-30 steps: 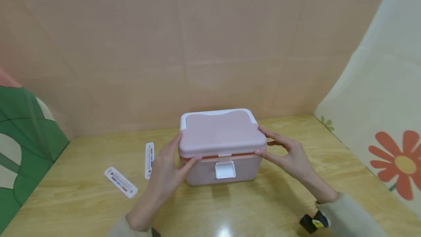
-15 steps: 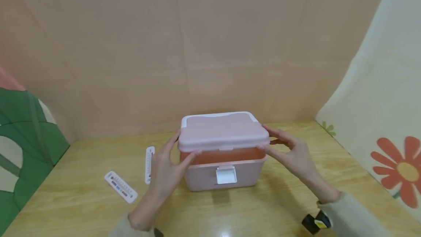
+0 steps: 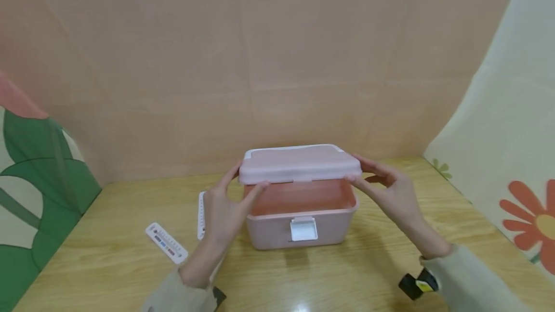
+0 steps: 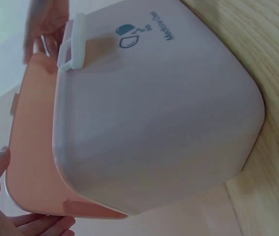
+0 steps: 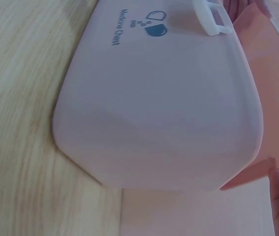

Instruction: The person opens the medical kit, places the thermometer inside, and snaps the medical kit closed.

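The lid [image 3: 301, 165] had tilted higher, the left hand [image 3: 224, 208] and right hand [image 3: 393, 194] pinching its edges; the box [image 3: 269, 232] sat on a wood-grained table [image 3: 342, 280] before a creased backdrop [image 3: 277, 61].

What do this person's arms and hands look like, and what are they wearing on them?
The left hand and right hand are ungloved. The left sleeve and right sleeve are long and pale greyish-beige. A small black device with a yellow patch shows beside the right sleeve; a dark piece beside the left is too hidden to identify.
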Motion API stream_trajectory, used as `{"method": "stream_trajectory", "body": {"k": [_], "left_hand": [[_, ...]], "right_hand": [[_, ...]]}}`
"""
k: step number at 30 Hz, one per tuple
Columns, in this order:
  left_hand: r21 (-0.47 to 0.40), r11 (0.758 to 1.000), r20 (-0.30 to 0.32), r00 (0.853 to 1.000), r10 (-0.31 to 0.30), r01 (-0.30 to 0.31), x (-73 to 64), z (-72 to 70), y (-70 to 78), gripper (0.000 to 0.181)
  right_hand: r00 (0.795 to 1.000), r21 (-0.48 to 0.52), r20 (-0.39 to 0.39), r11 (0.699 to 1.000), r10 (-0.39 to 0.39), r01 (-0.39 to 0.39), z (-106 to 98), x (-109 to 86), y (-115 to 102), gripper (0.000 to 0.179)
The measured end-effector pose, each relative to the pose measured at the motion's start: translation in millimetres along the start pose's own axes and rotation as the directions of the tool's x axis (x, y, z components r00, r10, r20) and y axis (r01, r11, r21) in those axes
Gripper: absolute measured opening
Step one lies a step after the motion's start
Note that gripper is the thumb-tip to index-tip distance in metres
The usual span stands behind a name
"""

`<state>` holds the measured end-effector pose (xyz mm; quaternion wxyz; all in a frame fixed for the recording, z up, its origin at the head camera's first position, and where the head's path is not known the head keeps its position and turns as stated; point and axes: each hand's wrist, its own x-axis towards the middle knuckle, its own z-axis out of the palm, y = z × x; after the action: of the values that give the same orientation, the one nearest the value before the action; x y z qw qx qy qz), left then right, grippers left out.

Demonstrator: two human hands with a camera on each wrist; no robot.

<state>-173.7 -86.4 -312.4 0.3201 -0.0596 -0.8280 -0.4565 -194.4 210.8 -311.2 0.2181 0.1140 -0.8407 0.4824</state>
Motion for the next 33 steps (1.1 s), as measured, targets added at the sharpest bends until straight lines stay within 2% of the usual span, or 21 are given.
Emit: {"method": "stream_trajectory", "body": {"k": [4, 8, 16, 20, 25, 27, 33], "left_hand": [[0.002, 0.999, -0.005, 0.999, -0.040, 0.040, 4.2, -0.3, 3.1, 0.070], [-0.042, 0.996, -0.001, 0.997, -0.079, 0.079, 9.2, -0.9, 4.6, 0.070], [-0.150, 0.979, 0.019, 0.990, -0.138, 0.140, 24.9, 4.4, 14.7, 0.067], [-0.142, 0.978, 0.015, 0.989, -0.150, 0.151, 28.0, 4.7, 16.3, 0.064], [-0.156, 0.968, 0.043, 0.981, -0.191, 0.195, 29.5, 1.4, 17.2, 0.060], [-0.163, 0.966, 0.042, 0.980, -0.195, 0.199, 30.8, 0.9, 18.5, 0.057], [-0.177, 0.972, 0.006, 0.988, -0.156, 0.154, 37.1, 1.9, 20.3, 0.044]], "right_hand": [[0.999, 0.021, -0.043, 1.000, 0.014, -0.013, 3, 5.0, -4, 0.041], [0.998, 0.045, -0.055, 0.999, 0.024, -0.021, 6, 9.6, -9, 0.039], [0.997, 0.184, -0.066, 0.982, 0.044, -0.031, 0, 22.0, -16, 0.031], [0.993, 0.188, -0.095, 0.981, 0.072, -0.053, 2, 25.2, -17, 0.030], [0.989, 0.190, -0.121, 0.980, 0.082, -0.058, 9, 27.5, -22, 0.035], [0.989, 0.202, -0.125, 0.978, 0.077, -0.050, 10, 29.4, -23, 0.035], [0.989, 0.194, -0.136, 0.981, 0.057, -0.030, 9, 34.3, -21, 0.033]]}}
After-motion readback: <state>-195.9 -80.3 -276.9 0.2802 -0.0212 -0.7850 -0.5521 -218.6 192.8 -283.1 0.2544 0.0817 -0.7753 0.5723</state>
